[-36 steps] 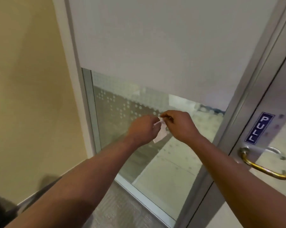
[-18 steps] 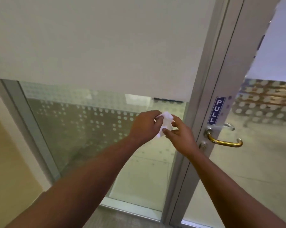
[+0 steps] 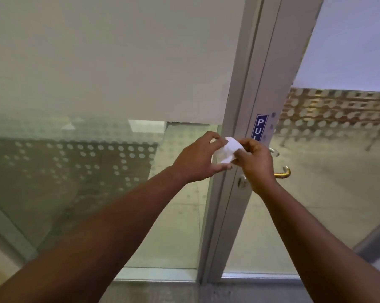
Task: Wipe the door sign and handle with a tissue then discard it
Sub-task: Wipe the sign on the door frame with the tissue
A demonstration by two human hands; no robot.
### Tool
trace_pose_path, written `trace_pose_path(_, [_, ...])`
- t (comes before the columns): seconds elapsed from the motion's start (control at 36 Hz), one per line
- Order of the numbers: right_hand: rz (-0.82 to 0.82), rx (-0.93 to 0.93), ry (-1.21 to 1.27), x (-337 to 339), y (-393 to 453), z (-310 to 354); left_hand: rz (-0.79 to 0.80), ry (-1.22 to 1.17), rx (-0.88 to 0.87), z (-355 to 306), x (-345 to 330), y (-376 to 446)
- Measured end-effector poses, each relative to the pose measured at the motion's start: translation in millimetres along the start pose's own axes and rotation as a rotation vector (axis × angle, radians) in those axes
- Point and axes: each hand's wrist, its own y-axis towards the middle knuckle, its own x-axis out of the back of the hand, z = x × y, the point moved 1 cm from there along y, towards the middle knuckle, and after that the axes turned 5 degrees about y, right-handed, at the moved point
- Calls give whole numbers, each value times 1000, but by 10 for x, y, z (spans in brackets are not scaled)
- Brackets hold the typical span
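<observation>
A crumpled white tissue (image 3: 227, 152) is held between both hands in front of the door frame. My left hand (image 3: 197, 159) grips its left side and my right hand (image 3: 255, 164) pinches its right side. The blue PULL sign (image 3: 261, 126) sits on the door stile just above my right hand, its lower letters hidden by my fingers. The brass door handle (image 3: 283, 173) juts out to the right behind my right hand, which covers most of it. Neither hand touches the sign or the handle.
A grey metal door frame (image 3: 239, 101) runs vertically through the middle. A frosted, dotted glass panel (image 3: 86, 162) is to the left and the glass door (image 3: 329, 171) to the right. A keyhole (image 3: 241, 183) sits below the handle.
The view has swung further left-to-right, so the door stile, sign and handle now lie behind my hands. Both hands keep working the tissue into a bunched wad.
</observation>
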Motion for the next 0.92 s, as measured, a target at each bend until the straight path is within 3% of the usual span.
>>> trace_pose_path(0.22, [93, -142, 196, 210, 210, 38, -53, 37, -43, -58, -91, 311])
trace_pose_path(0.42, [289, 75, -1, 395, 196, -6, -75, -79, -35, -95, -110, 517])
trace_pose_path(0.58, [44, 107, 95, 362, 201, -16, 18, -127, -121, -125, -117, 720])
trace_pose_path(0.72, [-160, 132, 156, 341, 234, -1, -19, -103, -148, -153, -111, 846])
trace_pose_path(0.92, [-278, 136, 138, 302, 305, 54, 78, -302, -126, -186, -99, 978])
